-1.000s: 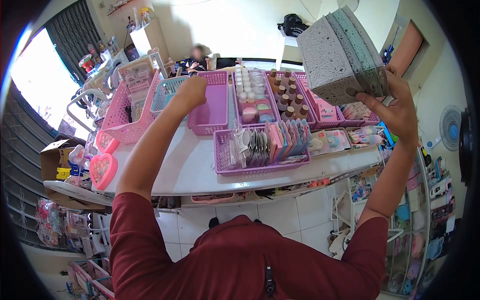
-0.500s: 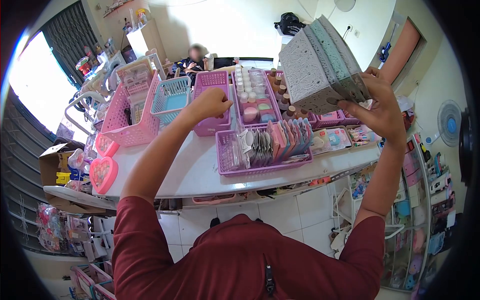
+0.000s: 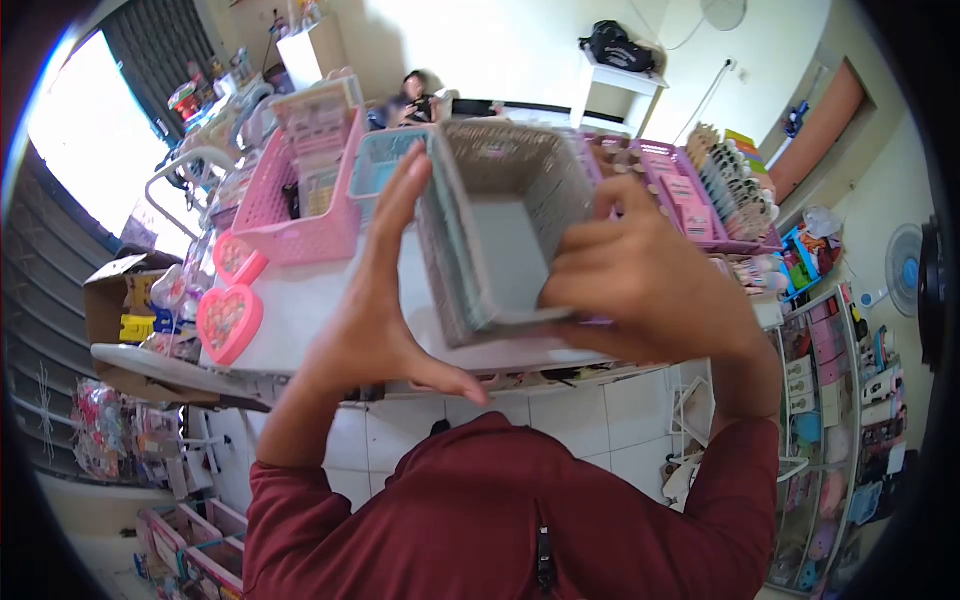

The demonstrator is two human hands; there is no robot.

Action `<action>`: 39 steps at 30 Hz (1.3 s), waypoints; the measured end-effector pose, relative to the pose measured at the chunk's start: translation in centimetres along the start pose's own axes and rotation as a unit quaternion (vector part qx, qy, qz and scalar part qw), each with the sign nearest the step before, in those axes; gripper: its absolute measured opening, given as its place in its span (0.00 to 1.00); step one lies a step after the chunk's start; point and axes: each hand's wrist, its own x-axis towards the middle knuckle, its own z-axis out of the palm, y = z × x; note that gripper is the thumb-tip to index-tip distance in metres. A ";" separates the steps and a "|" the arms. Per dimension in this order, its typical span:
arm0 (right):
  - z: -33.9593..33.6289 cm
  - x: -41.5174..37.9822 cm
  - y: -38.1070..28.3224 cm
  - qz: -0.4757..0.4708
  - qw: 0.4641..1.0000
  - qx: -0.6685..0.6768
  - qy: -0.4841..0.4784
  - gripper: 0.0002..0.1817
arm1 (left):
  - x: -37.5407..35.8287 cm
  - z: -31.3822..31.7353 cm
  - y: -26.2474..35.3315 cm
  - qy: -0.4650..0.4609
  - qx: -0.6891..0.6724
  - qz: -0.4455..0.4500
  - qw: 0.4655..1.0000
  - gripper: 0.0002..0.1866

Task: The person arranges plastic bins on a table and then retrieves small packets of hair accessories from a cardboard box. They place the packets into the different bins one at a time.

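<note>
A stack of nested grey and pale green baskets [image 3: 515, 235] is held up over the white table, its opening tilted toward me so that the grey inside shows. My right hand [image 3: 640, 275] grips the near right part of the stack, fingers curled over the rim. Beside the stack's left side is my left hand [image 3: 375, 300], thumb and fingers spread wide with nothing held; whether it touches the baskets is unclear. Behind the stack, a light blue basket [image 3: 375, 172] is partly covered by my left fingers.
On the white table [image 3: 300, 305] are a pink basket [image 3: 300, 240] with packets and pink heart-shaped boxes [image 3: 229, 325]. Purple baskets with packaged goods and sample sticks [image 3: 730, 190] stand at the right. A person [image 3: 415, 100] sits beyond the table. A fan [image 3: 905, 262] is far right.
The basket stack has come down and left to the middle, now with its opening facing me. My left hand has opened from a curled shape and moved beside it. The view has shifted.
</note>
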 end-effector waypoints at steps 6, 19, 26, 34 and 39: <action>8.8 4.4 -5.7 -0.081 0.992 0.031 -0.091 0.03 | -10.5 0.4 -2.7 0.080 -0.199 -0.108 0.971 0.91; 16.1 8.8 -6.6 -0.016 0.989 0.135 -0.053 0.10 | -15.2 -3.4 -8.5 0.059 -0.208 -0.140 0.966 0.79; 15.3 9.8 -7.0 0.020 0.982 0.183 -0.030 0.12 | -14.4 -4.0 -8.1 0.061 -0.267 -0.143 0.951 0.74; 8.8 8.5 -5.6 0.153 0.933 0.316 0.079 0.08 | -16.9 -5.4 -9.9 0.079 -0.297 -0.124 0.943 0.73; 9.8 6.3 -5.0 0.098 0.992 0.077 0.016 0.06 | -19.2 -7.5 -8.7 0.136 -0.283 -0.169 0.934 0.76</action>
